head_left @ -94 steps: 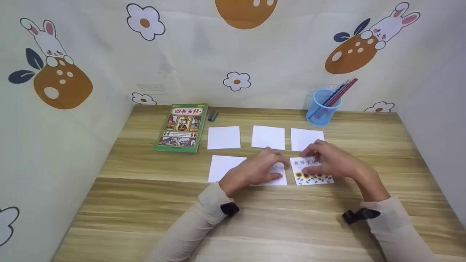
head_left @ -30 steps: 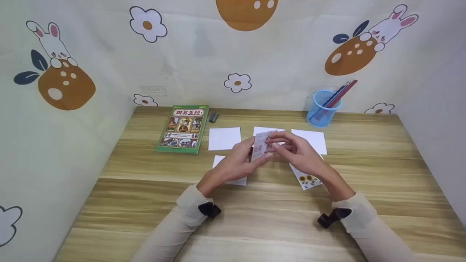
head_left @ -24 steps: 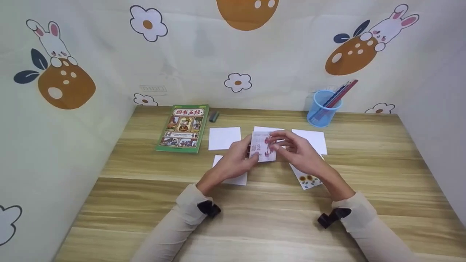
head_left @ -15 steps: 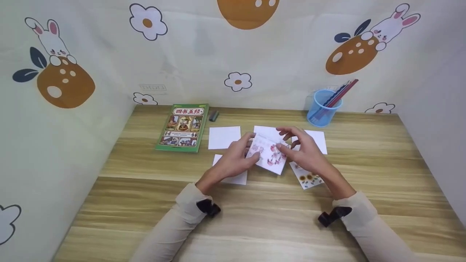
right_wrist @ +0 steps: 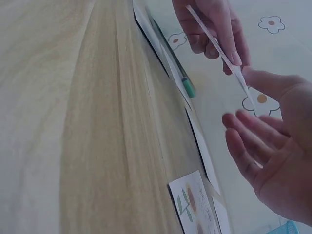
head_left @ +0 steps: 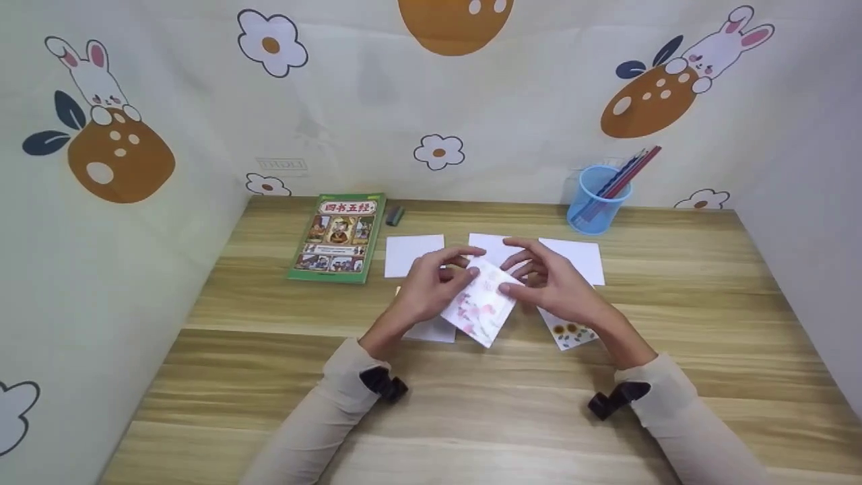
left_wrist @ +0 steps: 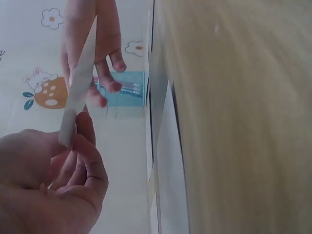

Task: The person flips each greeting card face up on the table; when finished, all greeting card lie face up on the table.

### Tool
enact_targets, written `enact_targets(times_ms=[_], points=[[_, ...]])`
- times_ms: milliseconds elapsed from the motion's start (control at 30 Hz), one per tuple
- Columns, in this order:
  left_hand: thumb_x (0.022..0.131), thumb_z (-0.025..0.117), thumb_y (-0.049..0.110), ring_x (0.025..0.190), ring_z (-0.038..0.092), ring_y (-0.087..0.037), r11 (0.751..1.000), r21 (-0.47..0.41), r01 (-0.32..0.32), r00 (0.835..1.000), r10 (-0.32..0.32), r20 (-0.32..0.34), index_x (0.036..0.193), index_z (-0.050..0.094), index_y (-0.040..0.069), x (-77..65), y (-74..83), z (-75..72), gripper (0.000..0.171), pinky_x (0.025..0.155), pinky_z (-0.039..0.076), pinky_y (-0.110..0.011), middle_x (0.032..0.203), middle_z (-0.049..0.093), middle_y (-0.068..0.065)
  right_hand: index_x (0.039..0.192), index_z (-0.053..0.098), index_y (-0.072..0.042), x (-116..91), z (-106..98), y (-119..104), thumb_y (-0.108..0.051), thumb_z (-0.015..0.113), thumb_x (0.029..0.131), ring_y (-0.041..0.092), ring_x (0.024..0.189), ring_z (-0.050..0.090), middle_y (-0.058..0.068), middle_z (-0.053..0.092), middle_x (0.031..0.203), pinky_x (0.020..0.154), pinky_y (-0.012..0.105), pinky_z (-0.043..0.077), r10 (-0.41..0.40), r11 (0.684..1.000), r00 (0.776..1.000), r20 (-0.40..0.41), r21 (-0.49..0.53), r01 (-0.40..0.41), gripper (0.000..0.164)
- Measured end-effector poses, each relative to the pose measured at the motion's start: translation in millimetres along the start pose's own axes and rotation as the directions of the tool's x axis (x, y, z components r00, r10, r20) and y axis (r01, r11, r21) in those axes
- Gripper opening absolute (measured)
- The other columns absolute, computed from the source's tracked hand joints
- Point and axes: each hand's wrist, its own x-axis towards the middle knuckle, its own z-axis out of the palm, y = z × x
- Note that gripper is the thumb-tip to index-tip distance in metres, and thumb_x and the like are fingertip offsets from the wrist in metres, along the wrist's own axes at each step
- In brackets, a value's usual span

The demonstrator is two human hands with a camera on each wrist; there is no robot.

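Note:
My left hand (head_left: 425, 291) pinches a small square card (head_left: 482, 311) with pink flowers and faint lettering, tilted above the table. In the left wrist view, thumb and curled fingers grip the edge of the card (left_wrist: 80, 92). At its other side is my right hand (head_left: 564, 285). Its thumb touches the card, while the other fingers stay apart from it, loosely spread, in the right wrist view. Partly under my right hand lies a sunflower card (head_left: 569, 333), turned askew. A white card (head_left: 431, 330) lies beneath my left hand, partly covered.
White cards form a back row: a left one (head_left: 412, 250), a half-hidden middle one (head_left: 490, 244) and a right one (head_left: 580, 259). Behind are a green picture-covered book (head_left: 338, 237), a small dark eraser-like block (head_left: 395, 215) and a blue cup (head_left: 595, 202) of pencils.
From the front middle spot, the card was lifted and its pink-flowered face turned up. Within the last second it has rotated between my hands. The sunflower card became skewed earlier.

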Motion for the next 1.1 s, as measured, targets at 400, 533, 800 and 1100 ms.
enact_targets(times_ms=[400,533,800,1100], points=[[0.095,0.075,0.001,0.112,0.072,-0.023,0.997,0.028,0.069,0.993,-0.072,0.093,0.132,0.059,0.006,-0.9,-1.1,-3.4,0.041,0.098,0.062,-0.039,0.128,0.070,-0.012,0.142,0.065,-0.011,-0.4,-2.2,6.5,-0.015,0.080,0.098,0.023,0.078,0.073,0.011,0.069,0.101,0.067,0.021,0.060,0.076,0.997,0.997,-0.030,-0.009,-0.076,0.047],[0.094,0.074,-0.003,0.119,0.070,-0.024,0.992,0.110,0.054,0.989,-0.068,0.131,0.130,0.063,0.009,-1.0,-1.6,-5.1,0.040,0.101,0.060,-0.040,0.131,0.070,-0.010,0.129,0.066,-0.005,-2.1,-10.7,11.2,-0.014,0.079,0.098,0.017,0.077,0.072,0.009,0.067,0.098,0.062,0.020,0.057,0.122,0.992,0.992,0.041,-0.023,-0.121,0.035],[0.099,0.071,0.000,0.120,0.070,-0.023,0.983,0.186,0.007,0.989,-0.035,0.144,0.125,0.075,0.009,-1.7,-2.5,-3.8,0.027,0.102,0.062,-0.038,0.127,0.076,-0.007,0.100,0.059,-0.002,-4.0,-17.9,18.4,-0.017,0.078,0.100,0.012,0.082,0.068,0.006,0.065,0.092,0.069,0.022,0.059,0.146,0.989,0.975,0.167,-0.039,-0.142,0.024],[0.093,0.083,0.005,0.125,0.068,-0.029,0.970,0.244,-0.027,0.981,-0.021,0.191,0.130,0.076,0.007,-1.6,-4.8,-3.0,0.037,0.110,0.058,-0.041,0.137,0.071,-0.013,0.099,0.063,-0.002,-1.6,-23.7,20.6,-0.017,0.078,0.100,0.016,0.094,0.072,0.010,0.066,0.098,0.078,0.018,0.059,0.151,0.986,0.982,0.112,-0.096,-0.140,0.021]])
